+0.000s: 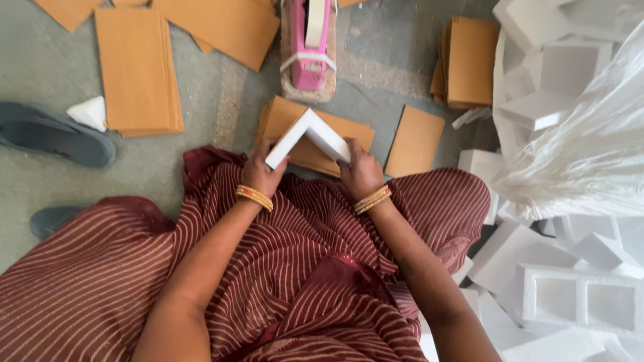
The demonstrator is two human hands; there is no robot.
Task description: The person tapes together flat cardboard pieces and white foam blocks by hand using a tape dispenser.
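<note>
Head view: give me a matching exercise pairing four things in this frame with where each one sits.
Things:
1. white L-shaped foam piece
2. pink tape dispenser
3. grey sandal
4. foam block with two square recesses

Places:
A. lower right, among other white foam pieces
B. far left on the floor, beside a tall stack of brown cardboard sheets
C. top centre, beyond the hands
D. held between the left hand and right hand, over a small pile of cardboard sheets

Pairs: 1-D, 2-C, 3-B, 4-A

pink tape dispenser (309, 47), grey sandal (57, 137)
</note>
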